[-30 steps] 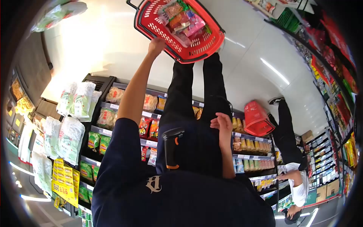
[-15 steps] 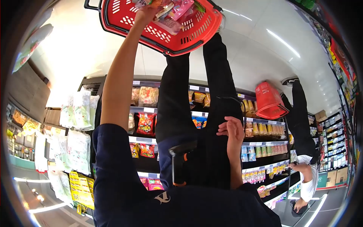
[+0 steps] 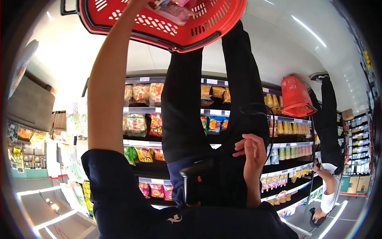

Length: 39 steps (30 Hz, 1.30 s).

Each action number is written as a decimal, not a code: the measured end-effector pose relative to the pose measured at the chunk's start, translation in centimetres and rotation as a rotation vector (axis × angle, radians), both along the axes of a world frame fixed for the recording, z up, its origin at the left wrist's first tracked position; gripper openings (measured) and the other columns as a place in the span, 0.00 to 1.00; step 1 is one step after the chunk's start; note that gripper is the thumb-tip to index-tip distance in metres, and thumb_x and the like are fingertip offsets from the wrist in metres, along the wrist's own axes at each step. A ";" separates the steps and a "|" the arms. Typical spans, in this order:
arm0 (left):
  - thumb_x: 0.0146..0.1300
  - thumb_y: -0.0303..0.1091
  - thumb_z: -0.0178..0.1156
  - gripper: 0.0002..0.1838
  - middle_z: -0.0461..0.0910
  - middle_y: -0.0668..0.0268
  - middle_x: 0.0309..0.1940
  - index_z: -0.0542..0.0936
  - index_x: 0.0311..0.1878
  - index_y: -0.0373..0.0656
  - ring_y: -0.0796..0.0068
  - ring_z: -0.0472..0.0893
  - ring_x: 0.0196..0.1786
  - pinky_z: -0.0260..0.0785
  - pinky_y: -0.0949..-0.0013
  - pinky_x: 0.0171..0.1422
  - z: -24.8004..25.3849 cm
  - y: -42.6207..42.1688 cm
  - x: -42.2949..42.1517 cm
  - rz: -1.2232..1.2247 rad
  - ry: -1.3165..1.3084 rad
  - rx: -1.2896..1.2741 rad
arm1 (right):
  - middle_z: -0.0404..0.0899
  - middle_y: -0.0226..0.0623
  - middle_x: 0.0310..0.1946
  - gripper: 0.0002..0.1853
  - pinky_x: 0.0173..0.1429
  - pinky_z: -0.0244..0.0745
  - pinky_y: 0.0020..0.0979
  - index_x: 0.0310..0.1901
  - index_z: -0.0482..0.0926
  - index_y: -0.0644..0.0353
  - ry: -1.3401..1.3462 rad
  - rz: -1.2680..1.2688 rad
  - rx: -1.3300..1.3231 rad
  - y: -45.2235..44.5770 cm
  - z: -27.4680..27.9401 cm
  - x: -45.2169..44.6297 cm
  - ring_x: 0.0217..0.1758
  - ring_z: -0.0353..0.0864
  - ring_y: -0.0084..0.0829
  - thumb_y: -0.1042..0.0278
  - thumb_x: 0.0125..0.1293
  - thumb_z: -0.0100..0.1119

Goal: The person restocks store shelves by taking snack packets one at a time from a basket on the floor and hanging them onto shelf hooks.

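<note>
- You have the red basket (image 3: 175, 38) at the far side, left of centre and in front of your legs; it is moulded plastic with a rounded body, rows of slots and holes in its wall, and a black band along the near rim.
- Inside it lies a clear pouch (image 3: 175, 14), glossy and creased, with a bit of pink wrapping beside it.
- Your left arm, bare below the sleeve, stretches far across the basket's left part; the left hand (image 3: 139, 2) is mostly cut off by the far edge of view, so you cannot tell whether its fingers are apart or clamped on anything.
- Your right hand (image 3: 254, 149) is half open near your right thigh, fingers loosely curled and the grasp unclosed, in front of your matte black trousers (image 3: 185, 91).
- Nearer you, a smooth black device (image 3: 193, 179) with a thick handle shape sits against your front, just left of the right forearm.
- Beyond your legs run shelves (image 3: 147, 110) of crinkly snack bags (image 3: 136, 123) on the left and yellow cylindrical packs (image 3: 290, 128) on the right.
- Far right, a second red basket (image 3: 296, 97) of slotted plastic is near a person in a white sleeve (image 3: 329, 195).
</note>
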<state>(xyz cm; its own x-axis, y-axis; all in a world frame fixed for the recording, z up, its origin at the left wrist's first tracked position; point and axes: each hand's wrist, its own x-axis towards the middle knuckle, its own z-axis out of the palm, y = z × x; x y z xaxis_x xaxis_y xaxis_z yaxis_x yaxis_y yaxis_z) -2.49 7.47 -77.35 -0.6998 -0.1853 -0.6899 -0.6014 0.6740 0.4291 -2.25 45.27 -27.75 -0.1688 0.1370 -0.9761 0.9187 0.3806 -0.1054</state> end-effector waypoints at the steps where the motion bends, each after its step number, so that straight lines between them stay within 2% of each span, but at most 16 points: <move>1: 0.63 0.41 0.60 0.17 0.80 0.58 0.45 0.79 0.51 0.42 0.62 0.81 0.42 0.76 0.59 0.45 -0.7 0.1 -0.1 -0.012 0.008 -0.021 | 0.80 0.38 0.34 0.12 0.35 0.81 0.24 0.52 0.74 0.64 0.000 0.000 0.007 0.1 -0.1 0.0 0.36 0.79 0.22 0.66 0.75 0.50; 12: 0.66 0.42 0.54 0.19 0.74 0.54 0.56 0.76 0.55 0.40 0.54 0.78 0.51 0.74 0.53 0.52 -3.7 0.4 0.7 -0.032 0.121 -0.293 | 0.80 0.40 0.33 0.12 0.33 0.82 0.26 0.51 0.74 0.65 0.011 -0.019 0.010 -0.4 -0.5 -0.2 0.35 0.80 0.25 0.66 0.75 0.49; 19: 0.68 0.43 0.50 0.21 0.71 0.52 0.63 0.74 0.57 0.39 0.50 0.76 0.57 0.72 0.49 0.56 -1.3 -2.5 1.5 0.021 0.269 -0.687 | 0.80 0.39 0.32 0.13 0.32 0.81 0.25 0.50 0.74 0.65 -0.003 -0.047 0.041 -0.5 -0.3 0.0 0.34 0.80 0.24 0.65 0.74 0.51; 20: 0.67 0.42 0.48 0.18 0.69 0.50 0.64 0.80 0.49 0.40 0.46 0.75 0.57 0.72 0.47 0.55 1.6 -2.4 0.8 -0.003 0.156 -0.718 | 0.80 0.39 0.32 0.12 0.32 0.81 0.25 0.50 0.74 0.65 0.000 -0.047 0.044 -0.7 -0.4 -0.2 0.34 0.79 0.23 0.64 0.74 0.51; 21: 0.65 0.37 0.49 0.15 0.75 0.50 0.58 0.81 0.44 0.38 0.51 0.78 0.53 0.73 0.51 0.52 4.6 -2.3 -0.8 -0.029 0.173 -0.697 | 0.80 0.39 0.32 0.12 0.32 0.81 0.25 0.50 0.74 0.64 0.009 -0.053 0.040 -0.7 -0.4 -0.2 0.34 0.79 0.23 0.64 0.74 0.51; 23: 0.63 0.43 0.52 0.14 0.77 0.54 0.54 0.83 0.45 0.53 0.48 0.76 0.55 0.72 0.50 0.54 3.5 -4.8 -0.2 -0.083 0.167 -0.713 | 0.80 0.38 0.32 0.12 0.32 0.81 0.25 0.50 0.74 0.64 0.000 -0.048 0.045 -0.6 -0.4 -0.1 0.34 0.79 0.23 0.65 0.74 0.51; 24: 0.64 0.41 0.52 0.12 0.72 0.57 0.57 0.83 0.45 0.54 0.48 0.71 0.59 0.71 0.50 0.55 3.6 -5.8 -0.3 -0.092 0.079 -0.627 | 0.80 0.38 0.32 0.11 0.32 0.80 0.24 0.50 0.75 0.63 0.005 -0.040 0.038 -0.7 -0.4 -0.1 0.34 0.79 0.23 0.66 0.74 0.50; 28: 0.63 0.41 0.53 0.11 0.77 0.52 0.50 0.83 0.42 0.53 0.46 0.75 0.54 0.71 0.48 0.54 3.4 -8.0 -1.1 -0.065 0.028 -0.474 | 0.80 0.37 0.31 0.11 0.30 0.80 0.24 0.50 0.75 0.63 0.029 -0.015 0.016 -0.6 -0.6 0.3 0.33 0.80 0.22 0.67 0.75 0.49; 30: 0.62 0.39 0.53 0.11 0.82 0.50 0.42 0.84 0.41 0.52 0.46 0.80 0.48 0.73 0.49 0.53 3.8 -8.3 -0.8 -0.092 0.013 -0.334 | 0.80 0.37 0.31 0.11 0.31 0.81 0.24 0.50 0.75 0.63 0.030 -0.015 0.013 -0.7 -0.6 0.3 0.33 0.80 0.22 0.66 0.75 0.49; 31: 0.62 0.39 0.53 0.11 0.82 0.50 0.42 0.84 0.41 0.52 0.46 0.80 0.48 0.73 0.49 0.53 4.2 -8.0 -0.6 -0.088 0.017 -0.340 | 0.80 0.37 0.31 0.11 0.31 0.81 0.25 0.50 0.75 0.63 0.027 -0.007 0.014 -0.6 -0.6 0.2 0.33 0.80 0.23 0.66 0.75 0.49; 33: 0.61 0.34 0.52 0.13 0.84 0.51 0.36 0.86 0.42 0.50 0.48 0.83 0.44 0.75 0.51 0.50 4.7 -7.0 -0.2 -0.051 0.050 -0.391 | 0.80 0.38 0.31 0.11 0.31 0.81 0.25 0.50 0.75 0.63 0.026 -0.045 0.014 -0.7 -0.4 0.1 0.33 0.80 0.23 0.66 0.74 0.49; 35: 0.58 0.26 0.53 0.15 0.84 0.50 0.35 0.86 0.43 0.49 0.51 0.84 0.43 0.76 0.55 0.49 4.3 -6.3 0.4 -0.032 0.094 -0.417 | 0.79 0.38 0.31 0.11 0.31 0.81 0.26 0.49 0.75 0.63 0.033 -0.081 0.017 -0.5 -0.6 -0.1 0.34 0.80 0.24 0.66 0.74 0.50; 39: 0.56 0.26 0.57 0.14 0.84 0.53 0.36 0.85 0.45 0.49 0.52 0.84 0.41 0.76 0.55 0.45 7.2 -4.1 -0.3 -0.116 0.072 -0.428 | 0.79 0.38 0.31 0.11 0.32 0.81 0.26 0.49 0.75 0.64 0.025 -0.087 -0.001 -0.1 -0.4 0.1 0.33 0.80 0.24 0.66 0.74 0.50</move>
<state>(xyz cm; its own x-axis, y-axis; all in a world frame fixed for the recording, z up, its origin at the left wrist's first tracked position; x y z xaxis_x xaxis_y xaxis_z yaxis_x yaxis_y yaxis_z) -2.79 3.37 -70.16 -0.7761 -0.3613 -0.5168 -0.4906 0.8609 0.1349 -2.18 45.14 -28.11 -0.1810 0.1515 -0.9718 0.9452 0.2998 -0.1293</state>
